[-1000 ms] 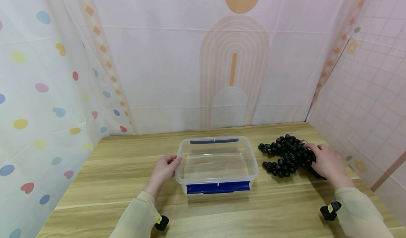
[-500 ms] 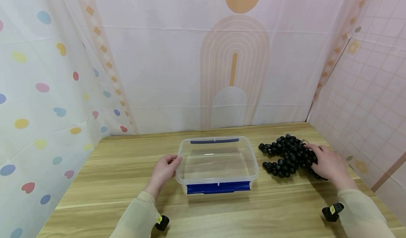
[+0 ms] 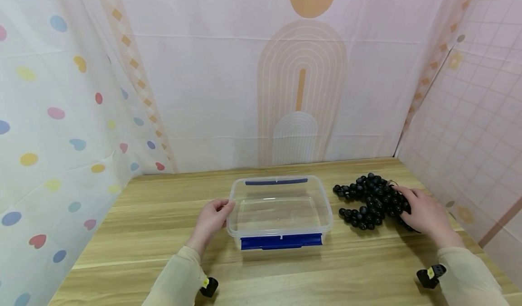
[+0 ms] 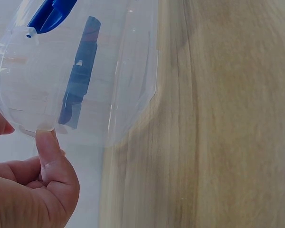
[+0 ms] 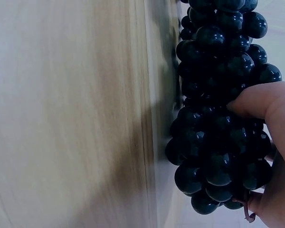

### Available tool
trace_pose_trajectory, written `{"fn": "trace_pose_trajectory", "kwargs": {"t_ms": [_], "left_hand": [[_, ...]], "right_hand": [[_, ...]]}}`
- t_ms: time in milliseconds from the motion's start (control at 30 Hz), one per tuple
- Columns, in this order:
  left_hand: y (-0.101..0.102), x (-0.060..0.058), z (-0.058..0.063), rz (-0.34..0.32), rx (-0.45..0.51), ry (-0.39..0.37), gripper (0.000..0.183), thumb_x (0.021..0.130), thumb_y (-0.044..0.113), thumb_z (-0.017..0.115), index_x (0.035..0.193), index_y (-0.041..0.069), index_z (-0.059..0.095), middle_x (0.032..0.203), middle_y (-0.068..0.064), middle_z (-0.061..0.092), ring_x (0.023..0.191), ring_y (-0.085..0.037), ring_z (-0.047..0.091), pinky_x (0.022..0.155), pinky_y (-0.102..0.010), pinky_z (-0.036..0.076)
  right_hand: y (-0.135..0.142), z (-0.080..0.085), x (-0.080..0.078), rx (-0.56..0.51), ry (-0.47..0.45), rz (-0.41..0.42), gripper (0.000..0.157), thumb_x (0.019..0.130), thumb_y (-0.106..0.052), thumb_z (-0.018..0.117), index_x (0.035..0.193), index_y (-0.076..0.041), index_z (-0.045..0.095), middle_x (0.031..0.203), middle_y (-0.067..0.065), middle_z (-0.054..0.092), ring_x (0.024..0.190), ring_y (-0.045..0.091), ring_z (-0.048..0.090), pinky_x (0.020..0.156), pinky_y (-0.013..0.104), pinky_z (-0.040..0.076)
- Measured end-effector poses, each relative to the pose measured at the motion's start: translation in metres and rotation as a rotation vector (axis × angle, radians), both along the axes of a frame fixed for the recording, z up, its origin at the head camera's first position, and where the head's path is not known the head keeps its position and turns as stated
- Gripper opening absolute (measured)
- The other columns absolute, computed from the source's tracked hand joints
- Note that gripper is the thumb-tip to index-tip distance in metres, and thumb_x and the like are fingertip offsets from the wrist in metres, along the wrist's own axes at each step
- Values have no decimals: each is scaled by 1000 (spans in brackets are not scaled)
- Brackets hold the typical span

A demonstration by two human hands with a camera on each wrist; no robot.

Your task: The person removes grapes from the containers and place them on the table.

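Note:
A clear plastic food container [image 3: 277,211] with blue clips stands lidless at the middle of the table. My left hand [image 3: 212,217] pinches its left rim; in the left wrist view the thumb [image 4: 52,156] presses the rim from one side, with the other fingers partly hidden behind. To the right lies a bunch of black grapes [image 3: 369,206], its strands fanned out toward the container. My right hand [image 3: 426,213] grips the bunch at its right end. Up close in the right wrist view, the thumb [image 5: 259,100] sinks between the grapes, and a short brown stem [image 5: 247,209] pokes out near the palm.
The wooden table [image 3: 163,233] extends around both things. A patterned curtain [image 3: 212,93] hangs along its back edge, with a dotted one [image 3: 53,161] on the left and a checked one [image 3: 481,138] on the right. A small black camera [image 3: 209,287] sits on the left wrist.
My right hand and wrist have shifted slightly to the right, and the grapes have edged a little with them. The left hand and the container have stayed almost still.

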State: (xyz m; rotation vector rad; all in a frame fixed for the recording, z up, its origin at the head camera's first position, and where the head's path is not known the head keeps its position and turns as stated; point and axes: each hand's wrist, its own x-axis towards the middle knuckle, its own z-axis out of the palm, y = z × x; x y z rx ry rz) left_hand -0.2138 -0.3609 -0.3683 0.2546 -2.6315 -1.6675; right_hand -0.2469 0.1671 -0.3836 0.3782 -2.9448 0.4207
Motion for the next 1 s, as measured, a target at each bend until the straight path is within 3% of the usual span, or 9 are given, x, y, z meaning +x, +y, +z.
{"fn": "trace_pose_trajectory", "kwargs": {"t_ms": [167,300,533,1000], "left_hand": [[0,0,1,-2,-1,-3,48,99,30,61,129,-7,59,107,-14,64,82,-20,58,70,-31,52],[0,1,1,-4,3,-4,48,99,30,61,129,-8,59,107,-14,63,84,-21,58,70,-30,52],[-1,1,0,-5,13,-3,49,99,31,61,129,-8,59,108,-16,63,85,-22,59,70,-30,52],[0,0,0,-2,10,-11,49,99,32,61,129,-7,58,107,-14,63,87,-22,59,71,-31,52]], "right_hand": [[0,1,1,4,18,1,67,83,-5,69,143,-3,41,128,40,45,78,41,57,49,39,38],[1,1,2,15,23,8,67,82,-4,71,143,-2,42,129,39,45,95,54,55,59,52,46],[2,3,3,19,25,28,65,83,-4,71,141,0,42,130,38,44,104,58,50,74,65,44],[7,7,7,29,27,82,66,82,-5,73,141,1,44,129,37,46,106,58,49,72,64,45]]}}
